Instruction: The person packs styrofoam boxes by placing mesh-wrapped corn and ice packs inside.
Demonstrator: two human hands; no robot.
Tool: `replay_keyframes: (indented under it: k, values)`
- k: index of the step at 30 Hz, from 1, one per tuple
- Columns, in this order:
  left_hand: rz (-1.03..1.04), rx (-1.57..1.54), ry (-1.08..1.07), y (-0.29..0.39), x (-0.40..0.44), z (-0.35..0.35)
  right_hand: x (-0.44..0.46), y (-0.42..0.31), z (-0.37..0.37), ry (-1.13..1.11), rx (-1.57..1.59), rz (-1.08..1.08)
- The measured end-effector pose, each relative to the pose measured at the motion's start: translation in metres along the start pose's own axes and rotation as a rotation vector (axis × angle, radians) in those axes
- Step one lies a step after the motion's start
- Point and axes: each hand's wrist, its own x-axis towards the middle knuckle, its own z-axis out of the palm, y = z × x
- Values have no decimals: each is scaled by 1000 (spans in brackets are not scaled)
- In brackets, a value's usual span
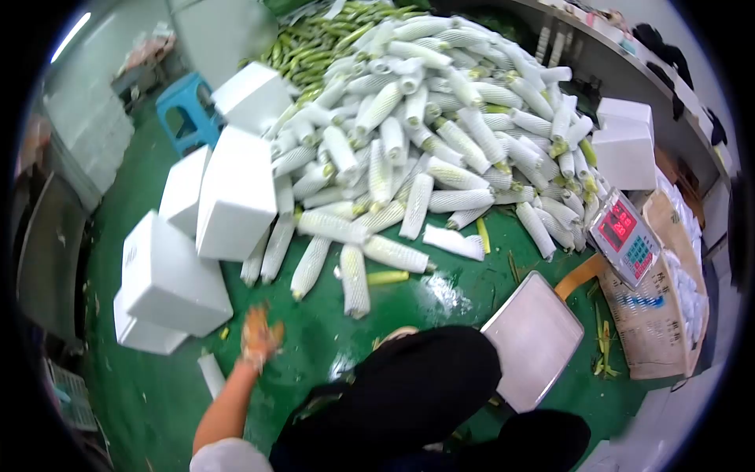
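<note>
My left hand (260, 338), in a thin glove, reaches out low over the green floor with its fingers apart and nothing in them. Just left of my wrist lies a net-wrapped vegetable (211, 374). Beyond the hand, a large heap of long green-tipped vegetables in white foam nets (377, 169) covers the floor, with one net-wrapped piece (355, 283) at its near edge. Bare green ones (314, 49) lie at the back. My right hand is out of view.
White foam boxes (169, 275) stand at the left, with a blue stool (189, 110) behind. A scale platform (535, 338) lies right of my knee, its red-lit display (624, 236) beside a large sack (653, 326). Leaf scraps (604, 346) litter the floor.
</note>
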Motion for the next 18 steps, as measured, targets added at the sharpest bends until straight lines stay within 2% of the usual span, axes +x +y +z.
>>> replay_keyframes:
  k: [1,3,4,5,6,7,8,9,10,11,12,13,14,15,16,17,18]
  values:
    - [-155,33,37,-4,26,-12,-3,0,-26,46,2,-31]
    - [-133,96,416,-22,109,-38,2,-11,-74,132,23,-134]
    - [-226,-110,399,-20,148,-65,14,-21,-98,170,46,-244]
    - [-175,72,517,-39,190,-76,41,-33,-125,181,80,-412]
    - [-105,65,615,-63,226,-73,65,-59,-144,173,107,-584]
    - [-336,71,331,-27,232,-117,48,-134,-142,480,-39,-745]
    - [-375,216,424,-46,255,-97,-34,-252,-109,379,2,-841]
    - [-458,-70,91,-39,256,-126,-95,-339,-88,313,-85,-844]
    - [-232,-324,159,-64,267,-103,-96,-378,-74,264,-12,-947]
    - [-255,-426,76,-34,256,-123,-123,-427,-43,295,5,-1144]
    - [-206,-743,116,-26,265,-89,-159,-472,-17,235,-16,-1205]
    - [155,-408,617,23,224,-90,-200,-508,15,244,-96,-1386]
    - [282,-497,577,62,191,-109,-237,-539,47,258,-173,-1554]
    - [384,-319,396,101,159,-137,-262,-568,71,234,-252,-1733]
    - [538,-366,356,128,134,-162,-295,-594,93,264,-430,-1841]
    - [716,-428,318,152,119,-179,-316,-618,115,245,-471,-2008]
    - [820,-547,334,171,114,-191,-335,-634,125,320,-715,-1993]
